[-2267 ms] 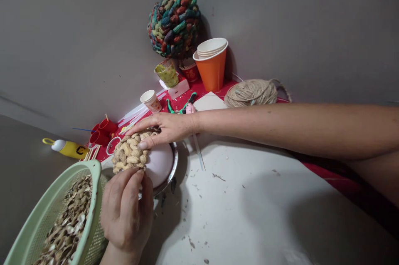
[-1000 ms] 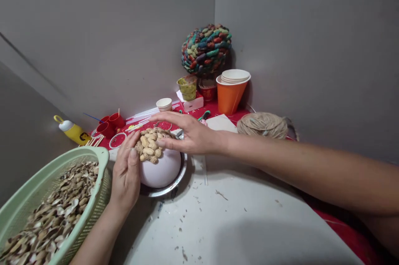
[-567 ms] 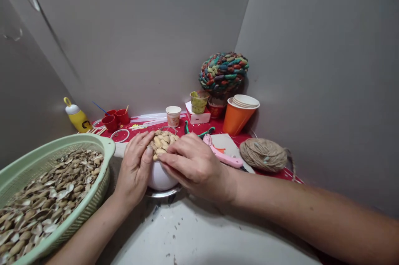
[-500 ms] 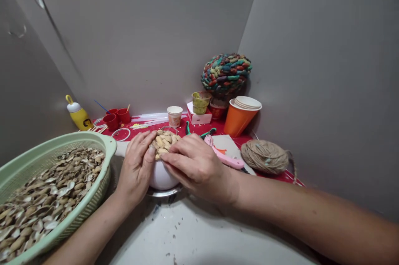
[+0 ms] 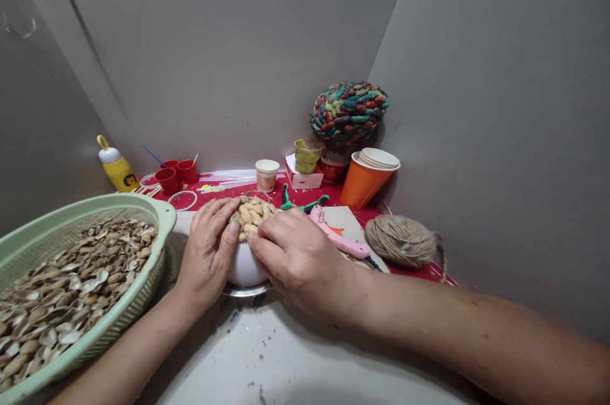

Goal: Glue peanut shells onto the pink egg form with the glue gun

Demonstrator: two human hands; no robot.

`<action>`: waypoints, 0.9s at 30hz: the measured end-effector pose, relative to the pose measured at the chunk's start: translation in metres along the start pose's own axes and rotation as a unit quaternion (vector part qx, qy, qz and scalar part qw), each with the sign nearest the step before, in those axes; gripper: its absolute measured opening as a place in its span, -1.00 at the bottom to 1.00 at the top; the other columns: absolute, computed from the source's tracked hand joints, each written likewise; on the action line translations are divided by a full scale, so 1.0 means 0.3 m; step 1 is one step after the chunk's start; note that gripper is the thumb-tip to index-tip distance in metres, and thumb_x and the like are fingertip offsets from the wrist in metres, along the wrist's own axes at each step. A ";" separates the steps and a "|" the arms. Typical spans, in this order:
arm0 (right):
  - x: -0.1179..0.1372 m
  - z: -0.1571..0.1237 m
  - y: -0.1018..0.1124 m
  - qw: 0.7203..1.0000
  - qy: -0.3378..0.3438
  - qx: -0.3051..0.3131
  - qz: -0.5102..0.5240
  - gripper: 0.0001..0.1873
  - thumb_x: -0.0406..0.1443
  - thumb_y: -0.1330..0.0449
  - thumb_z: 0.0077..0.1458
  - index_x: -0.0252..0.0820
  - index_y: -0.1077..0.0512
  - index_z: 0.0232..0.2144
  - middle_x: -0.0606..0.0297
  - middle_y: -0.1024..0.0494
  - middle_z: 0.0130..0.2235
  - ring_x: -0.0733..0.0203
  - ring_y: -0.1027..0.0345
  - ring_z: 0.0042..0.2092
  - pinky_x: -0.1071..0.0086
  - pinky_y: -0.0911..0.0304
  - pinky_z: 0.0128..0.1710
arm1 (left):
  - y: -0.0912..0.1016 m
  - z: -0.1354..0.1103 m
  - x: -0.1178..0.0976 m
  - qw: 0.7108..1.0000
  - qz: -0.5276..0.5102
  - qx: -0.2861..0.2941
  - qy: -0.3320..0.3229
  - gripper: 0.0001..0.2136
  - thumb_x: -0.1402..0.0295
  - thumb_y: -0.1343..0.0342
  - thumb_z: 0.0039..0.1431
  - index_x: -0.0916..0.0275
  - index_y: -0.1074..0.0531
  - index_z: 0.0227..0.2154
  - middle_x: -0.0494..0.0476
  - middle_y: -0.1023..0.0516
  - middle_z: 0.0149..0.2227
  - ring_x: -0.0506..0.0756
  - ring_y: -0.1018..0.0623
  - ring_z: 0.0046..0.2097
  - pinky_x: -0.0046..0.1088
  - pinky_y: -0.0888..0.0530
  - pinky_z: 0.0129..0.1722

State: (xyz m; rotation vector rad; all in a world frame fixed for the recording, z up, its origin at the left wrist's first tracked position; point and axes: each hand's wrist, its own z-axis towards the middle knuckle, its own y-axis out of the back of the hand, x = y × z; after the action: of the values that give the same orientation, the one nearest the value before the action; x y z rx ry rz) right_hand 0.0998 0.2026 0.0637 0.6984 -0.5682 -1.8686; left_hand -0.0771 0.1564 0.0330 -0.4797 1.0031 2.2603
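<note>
A round white pot-like body point(image 5: 244, 265) sits on a shiny metal disc point(image 5: 248, 292) in front of me. Peanut shells point(image 5: 255, 213) cover its upper part in a close layer. My left hand point(image 5: 210, 246) is curved round its left side, fingers over the top and thumb against the shells. On the other side, my right hand point(image 5: 300, 252) is closed, its fingertips pressed on a peanut shell at the lower border of the layer. The fingers hide much of that spot.
A green basket point(image 5: 164, 220) of peanut shells stands at left. Behind are red cups point(image 5: 168, 181), a paper cup point(image 5: 267, 176), green-handled pliers point(image 5: 286, 197) and an orange cup point(image 5: 362, 182). To the right lie a pink glue gun point(image 5: 340, 238) and a twine ball point(image 5: 403, 240).
The view has shifted slightly. My right fingertips have drawn in a little against the shells; my left hand keeps its hold on the white body.
</note>
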 end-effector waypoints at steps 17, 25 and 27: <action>-0.039 -0.052 -0.005 0.968 -0.130 -0.043 0.209 -0.41 -0.22 -0.21 0.12 -0.29 -0.23 0.17 -0.06 -0.34 0.15 -0.03 -0.19 0.20 -0.02 -0.20 0.17 | 0.018 -0.010 -0.001 0.999 -0.025 -0.009 0.030 -0.58 0.16 0.26 0.41 0.13 -0.36 0.13 0.14 -0.41 0.18 0.14 -0.31 0.23 -0.11 -0.17 0.27; -0.069 -0.058 -0.067 0.947 -0.204 0.049 0.243 -0.14 -0.01 -0.19 0.13 -0.23 -0.01 0.34 -0.08 -0.02 0.35 -0.13 0.17 0.39 -0.17 0.06 0.30 | 0.019 -0.016 0.003 0.999 -0.047 -0.002 0.016 -0.52 0.13 0.38 0.41 0.09 -0.33 0.16 0.11 -0.38 0.21 0.14 -0.28 0.26 -0.12 -0.13 0.29; -0.072 -0.052 -0.070 0.945 -0.206 0.050 0.249 -0.20 -0.03 -0.17 0.15 -0.19 -0.04 0.33 -0.05 -0.05 0.35 -0.11 0.12 0.38 -0.19 0.03 0.28 | 0.017 -0.017 0.006 0.998 -0.057 -0.002 0.012 -0.50 0.09 0.40 0.40 0.07 -0.33 0.17 0.10 -0.37 0.22 0.15 -0.27 0.26 -0.11 -0.12 0.29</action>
State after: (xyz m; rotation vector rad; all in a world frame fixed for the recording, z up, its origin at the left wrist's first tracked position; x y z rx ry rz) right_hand 0.1037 0.2291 0.0432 0.1865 -1.0128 -1.5103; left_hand -0.0814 0.1505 0.0314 -0.5534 0.9580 2.1607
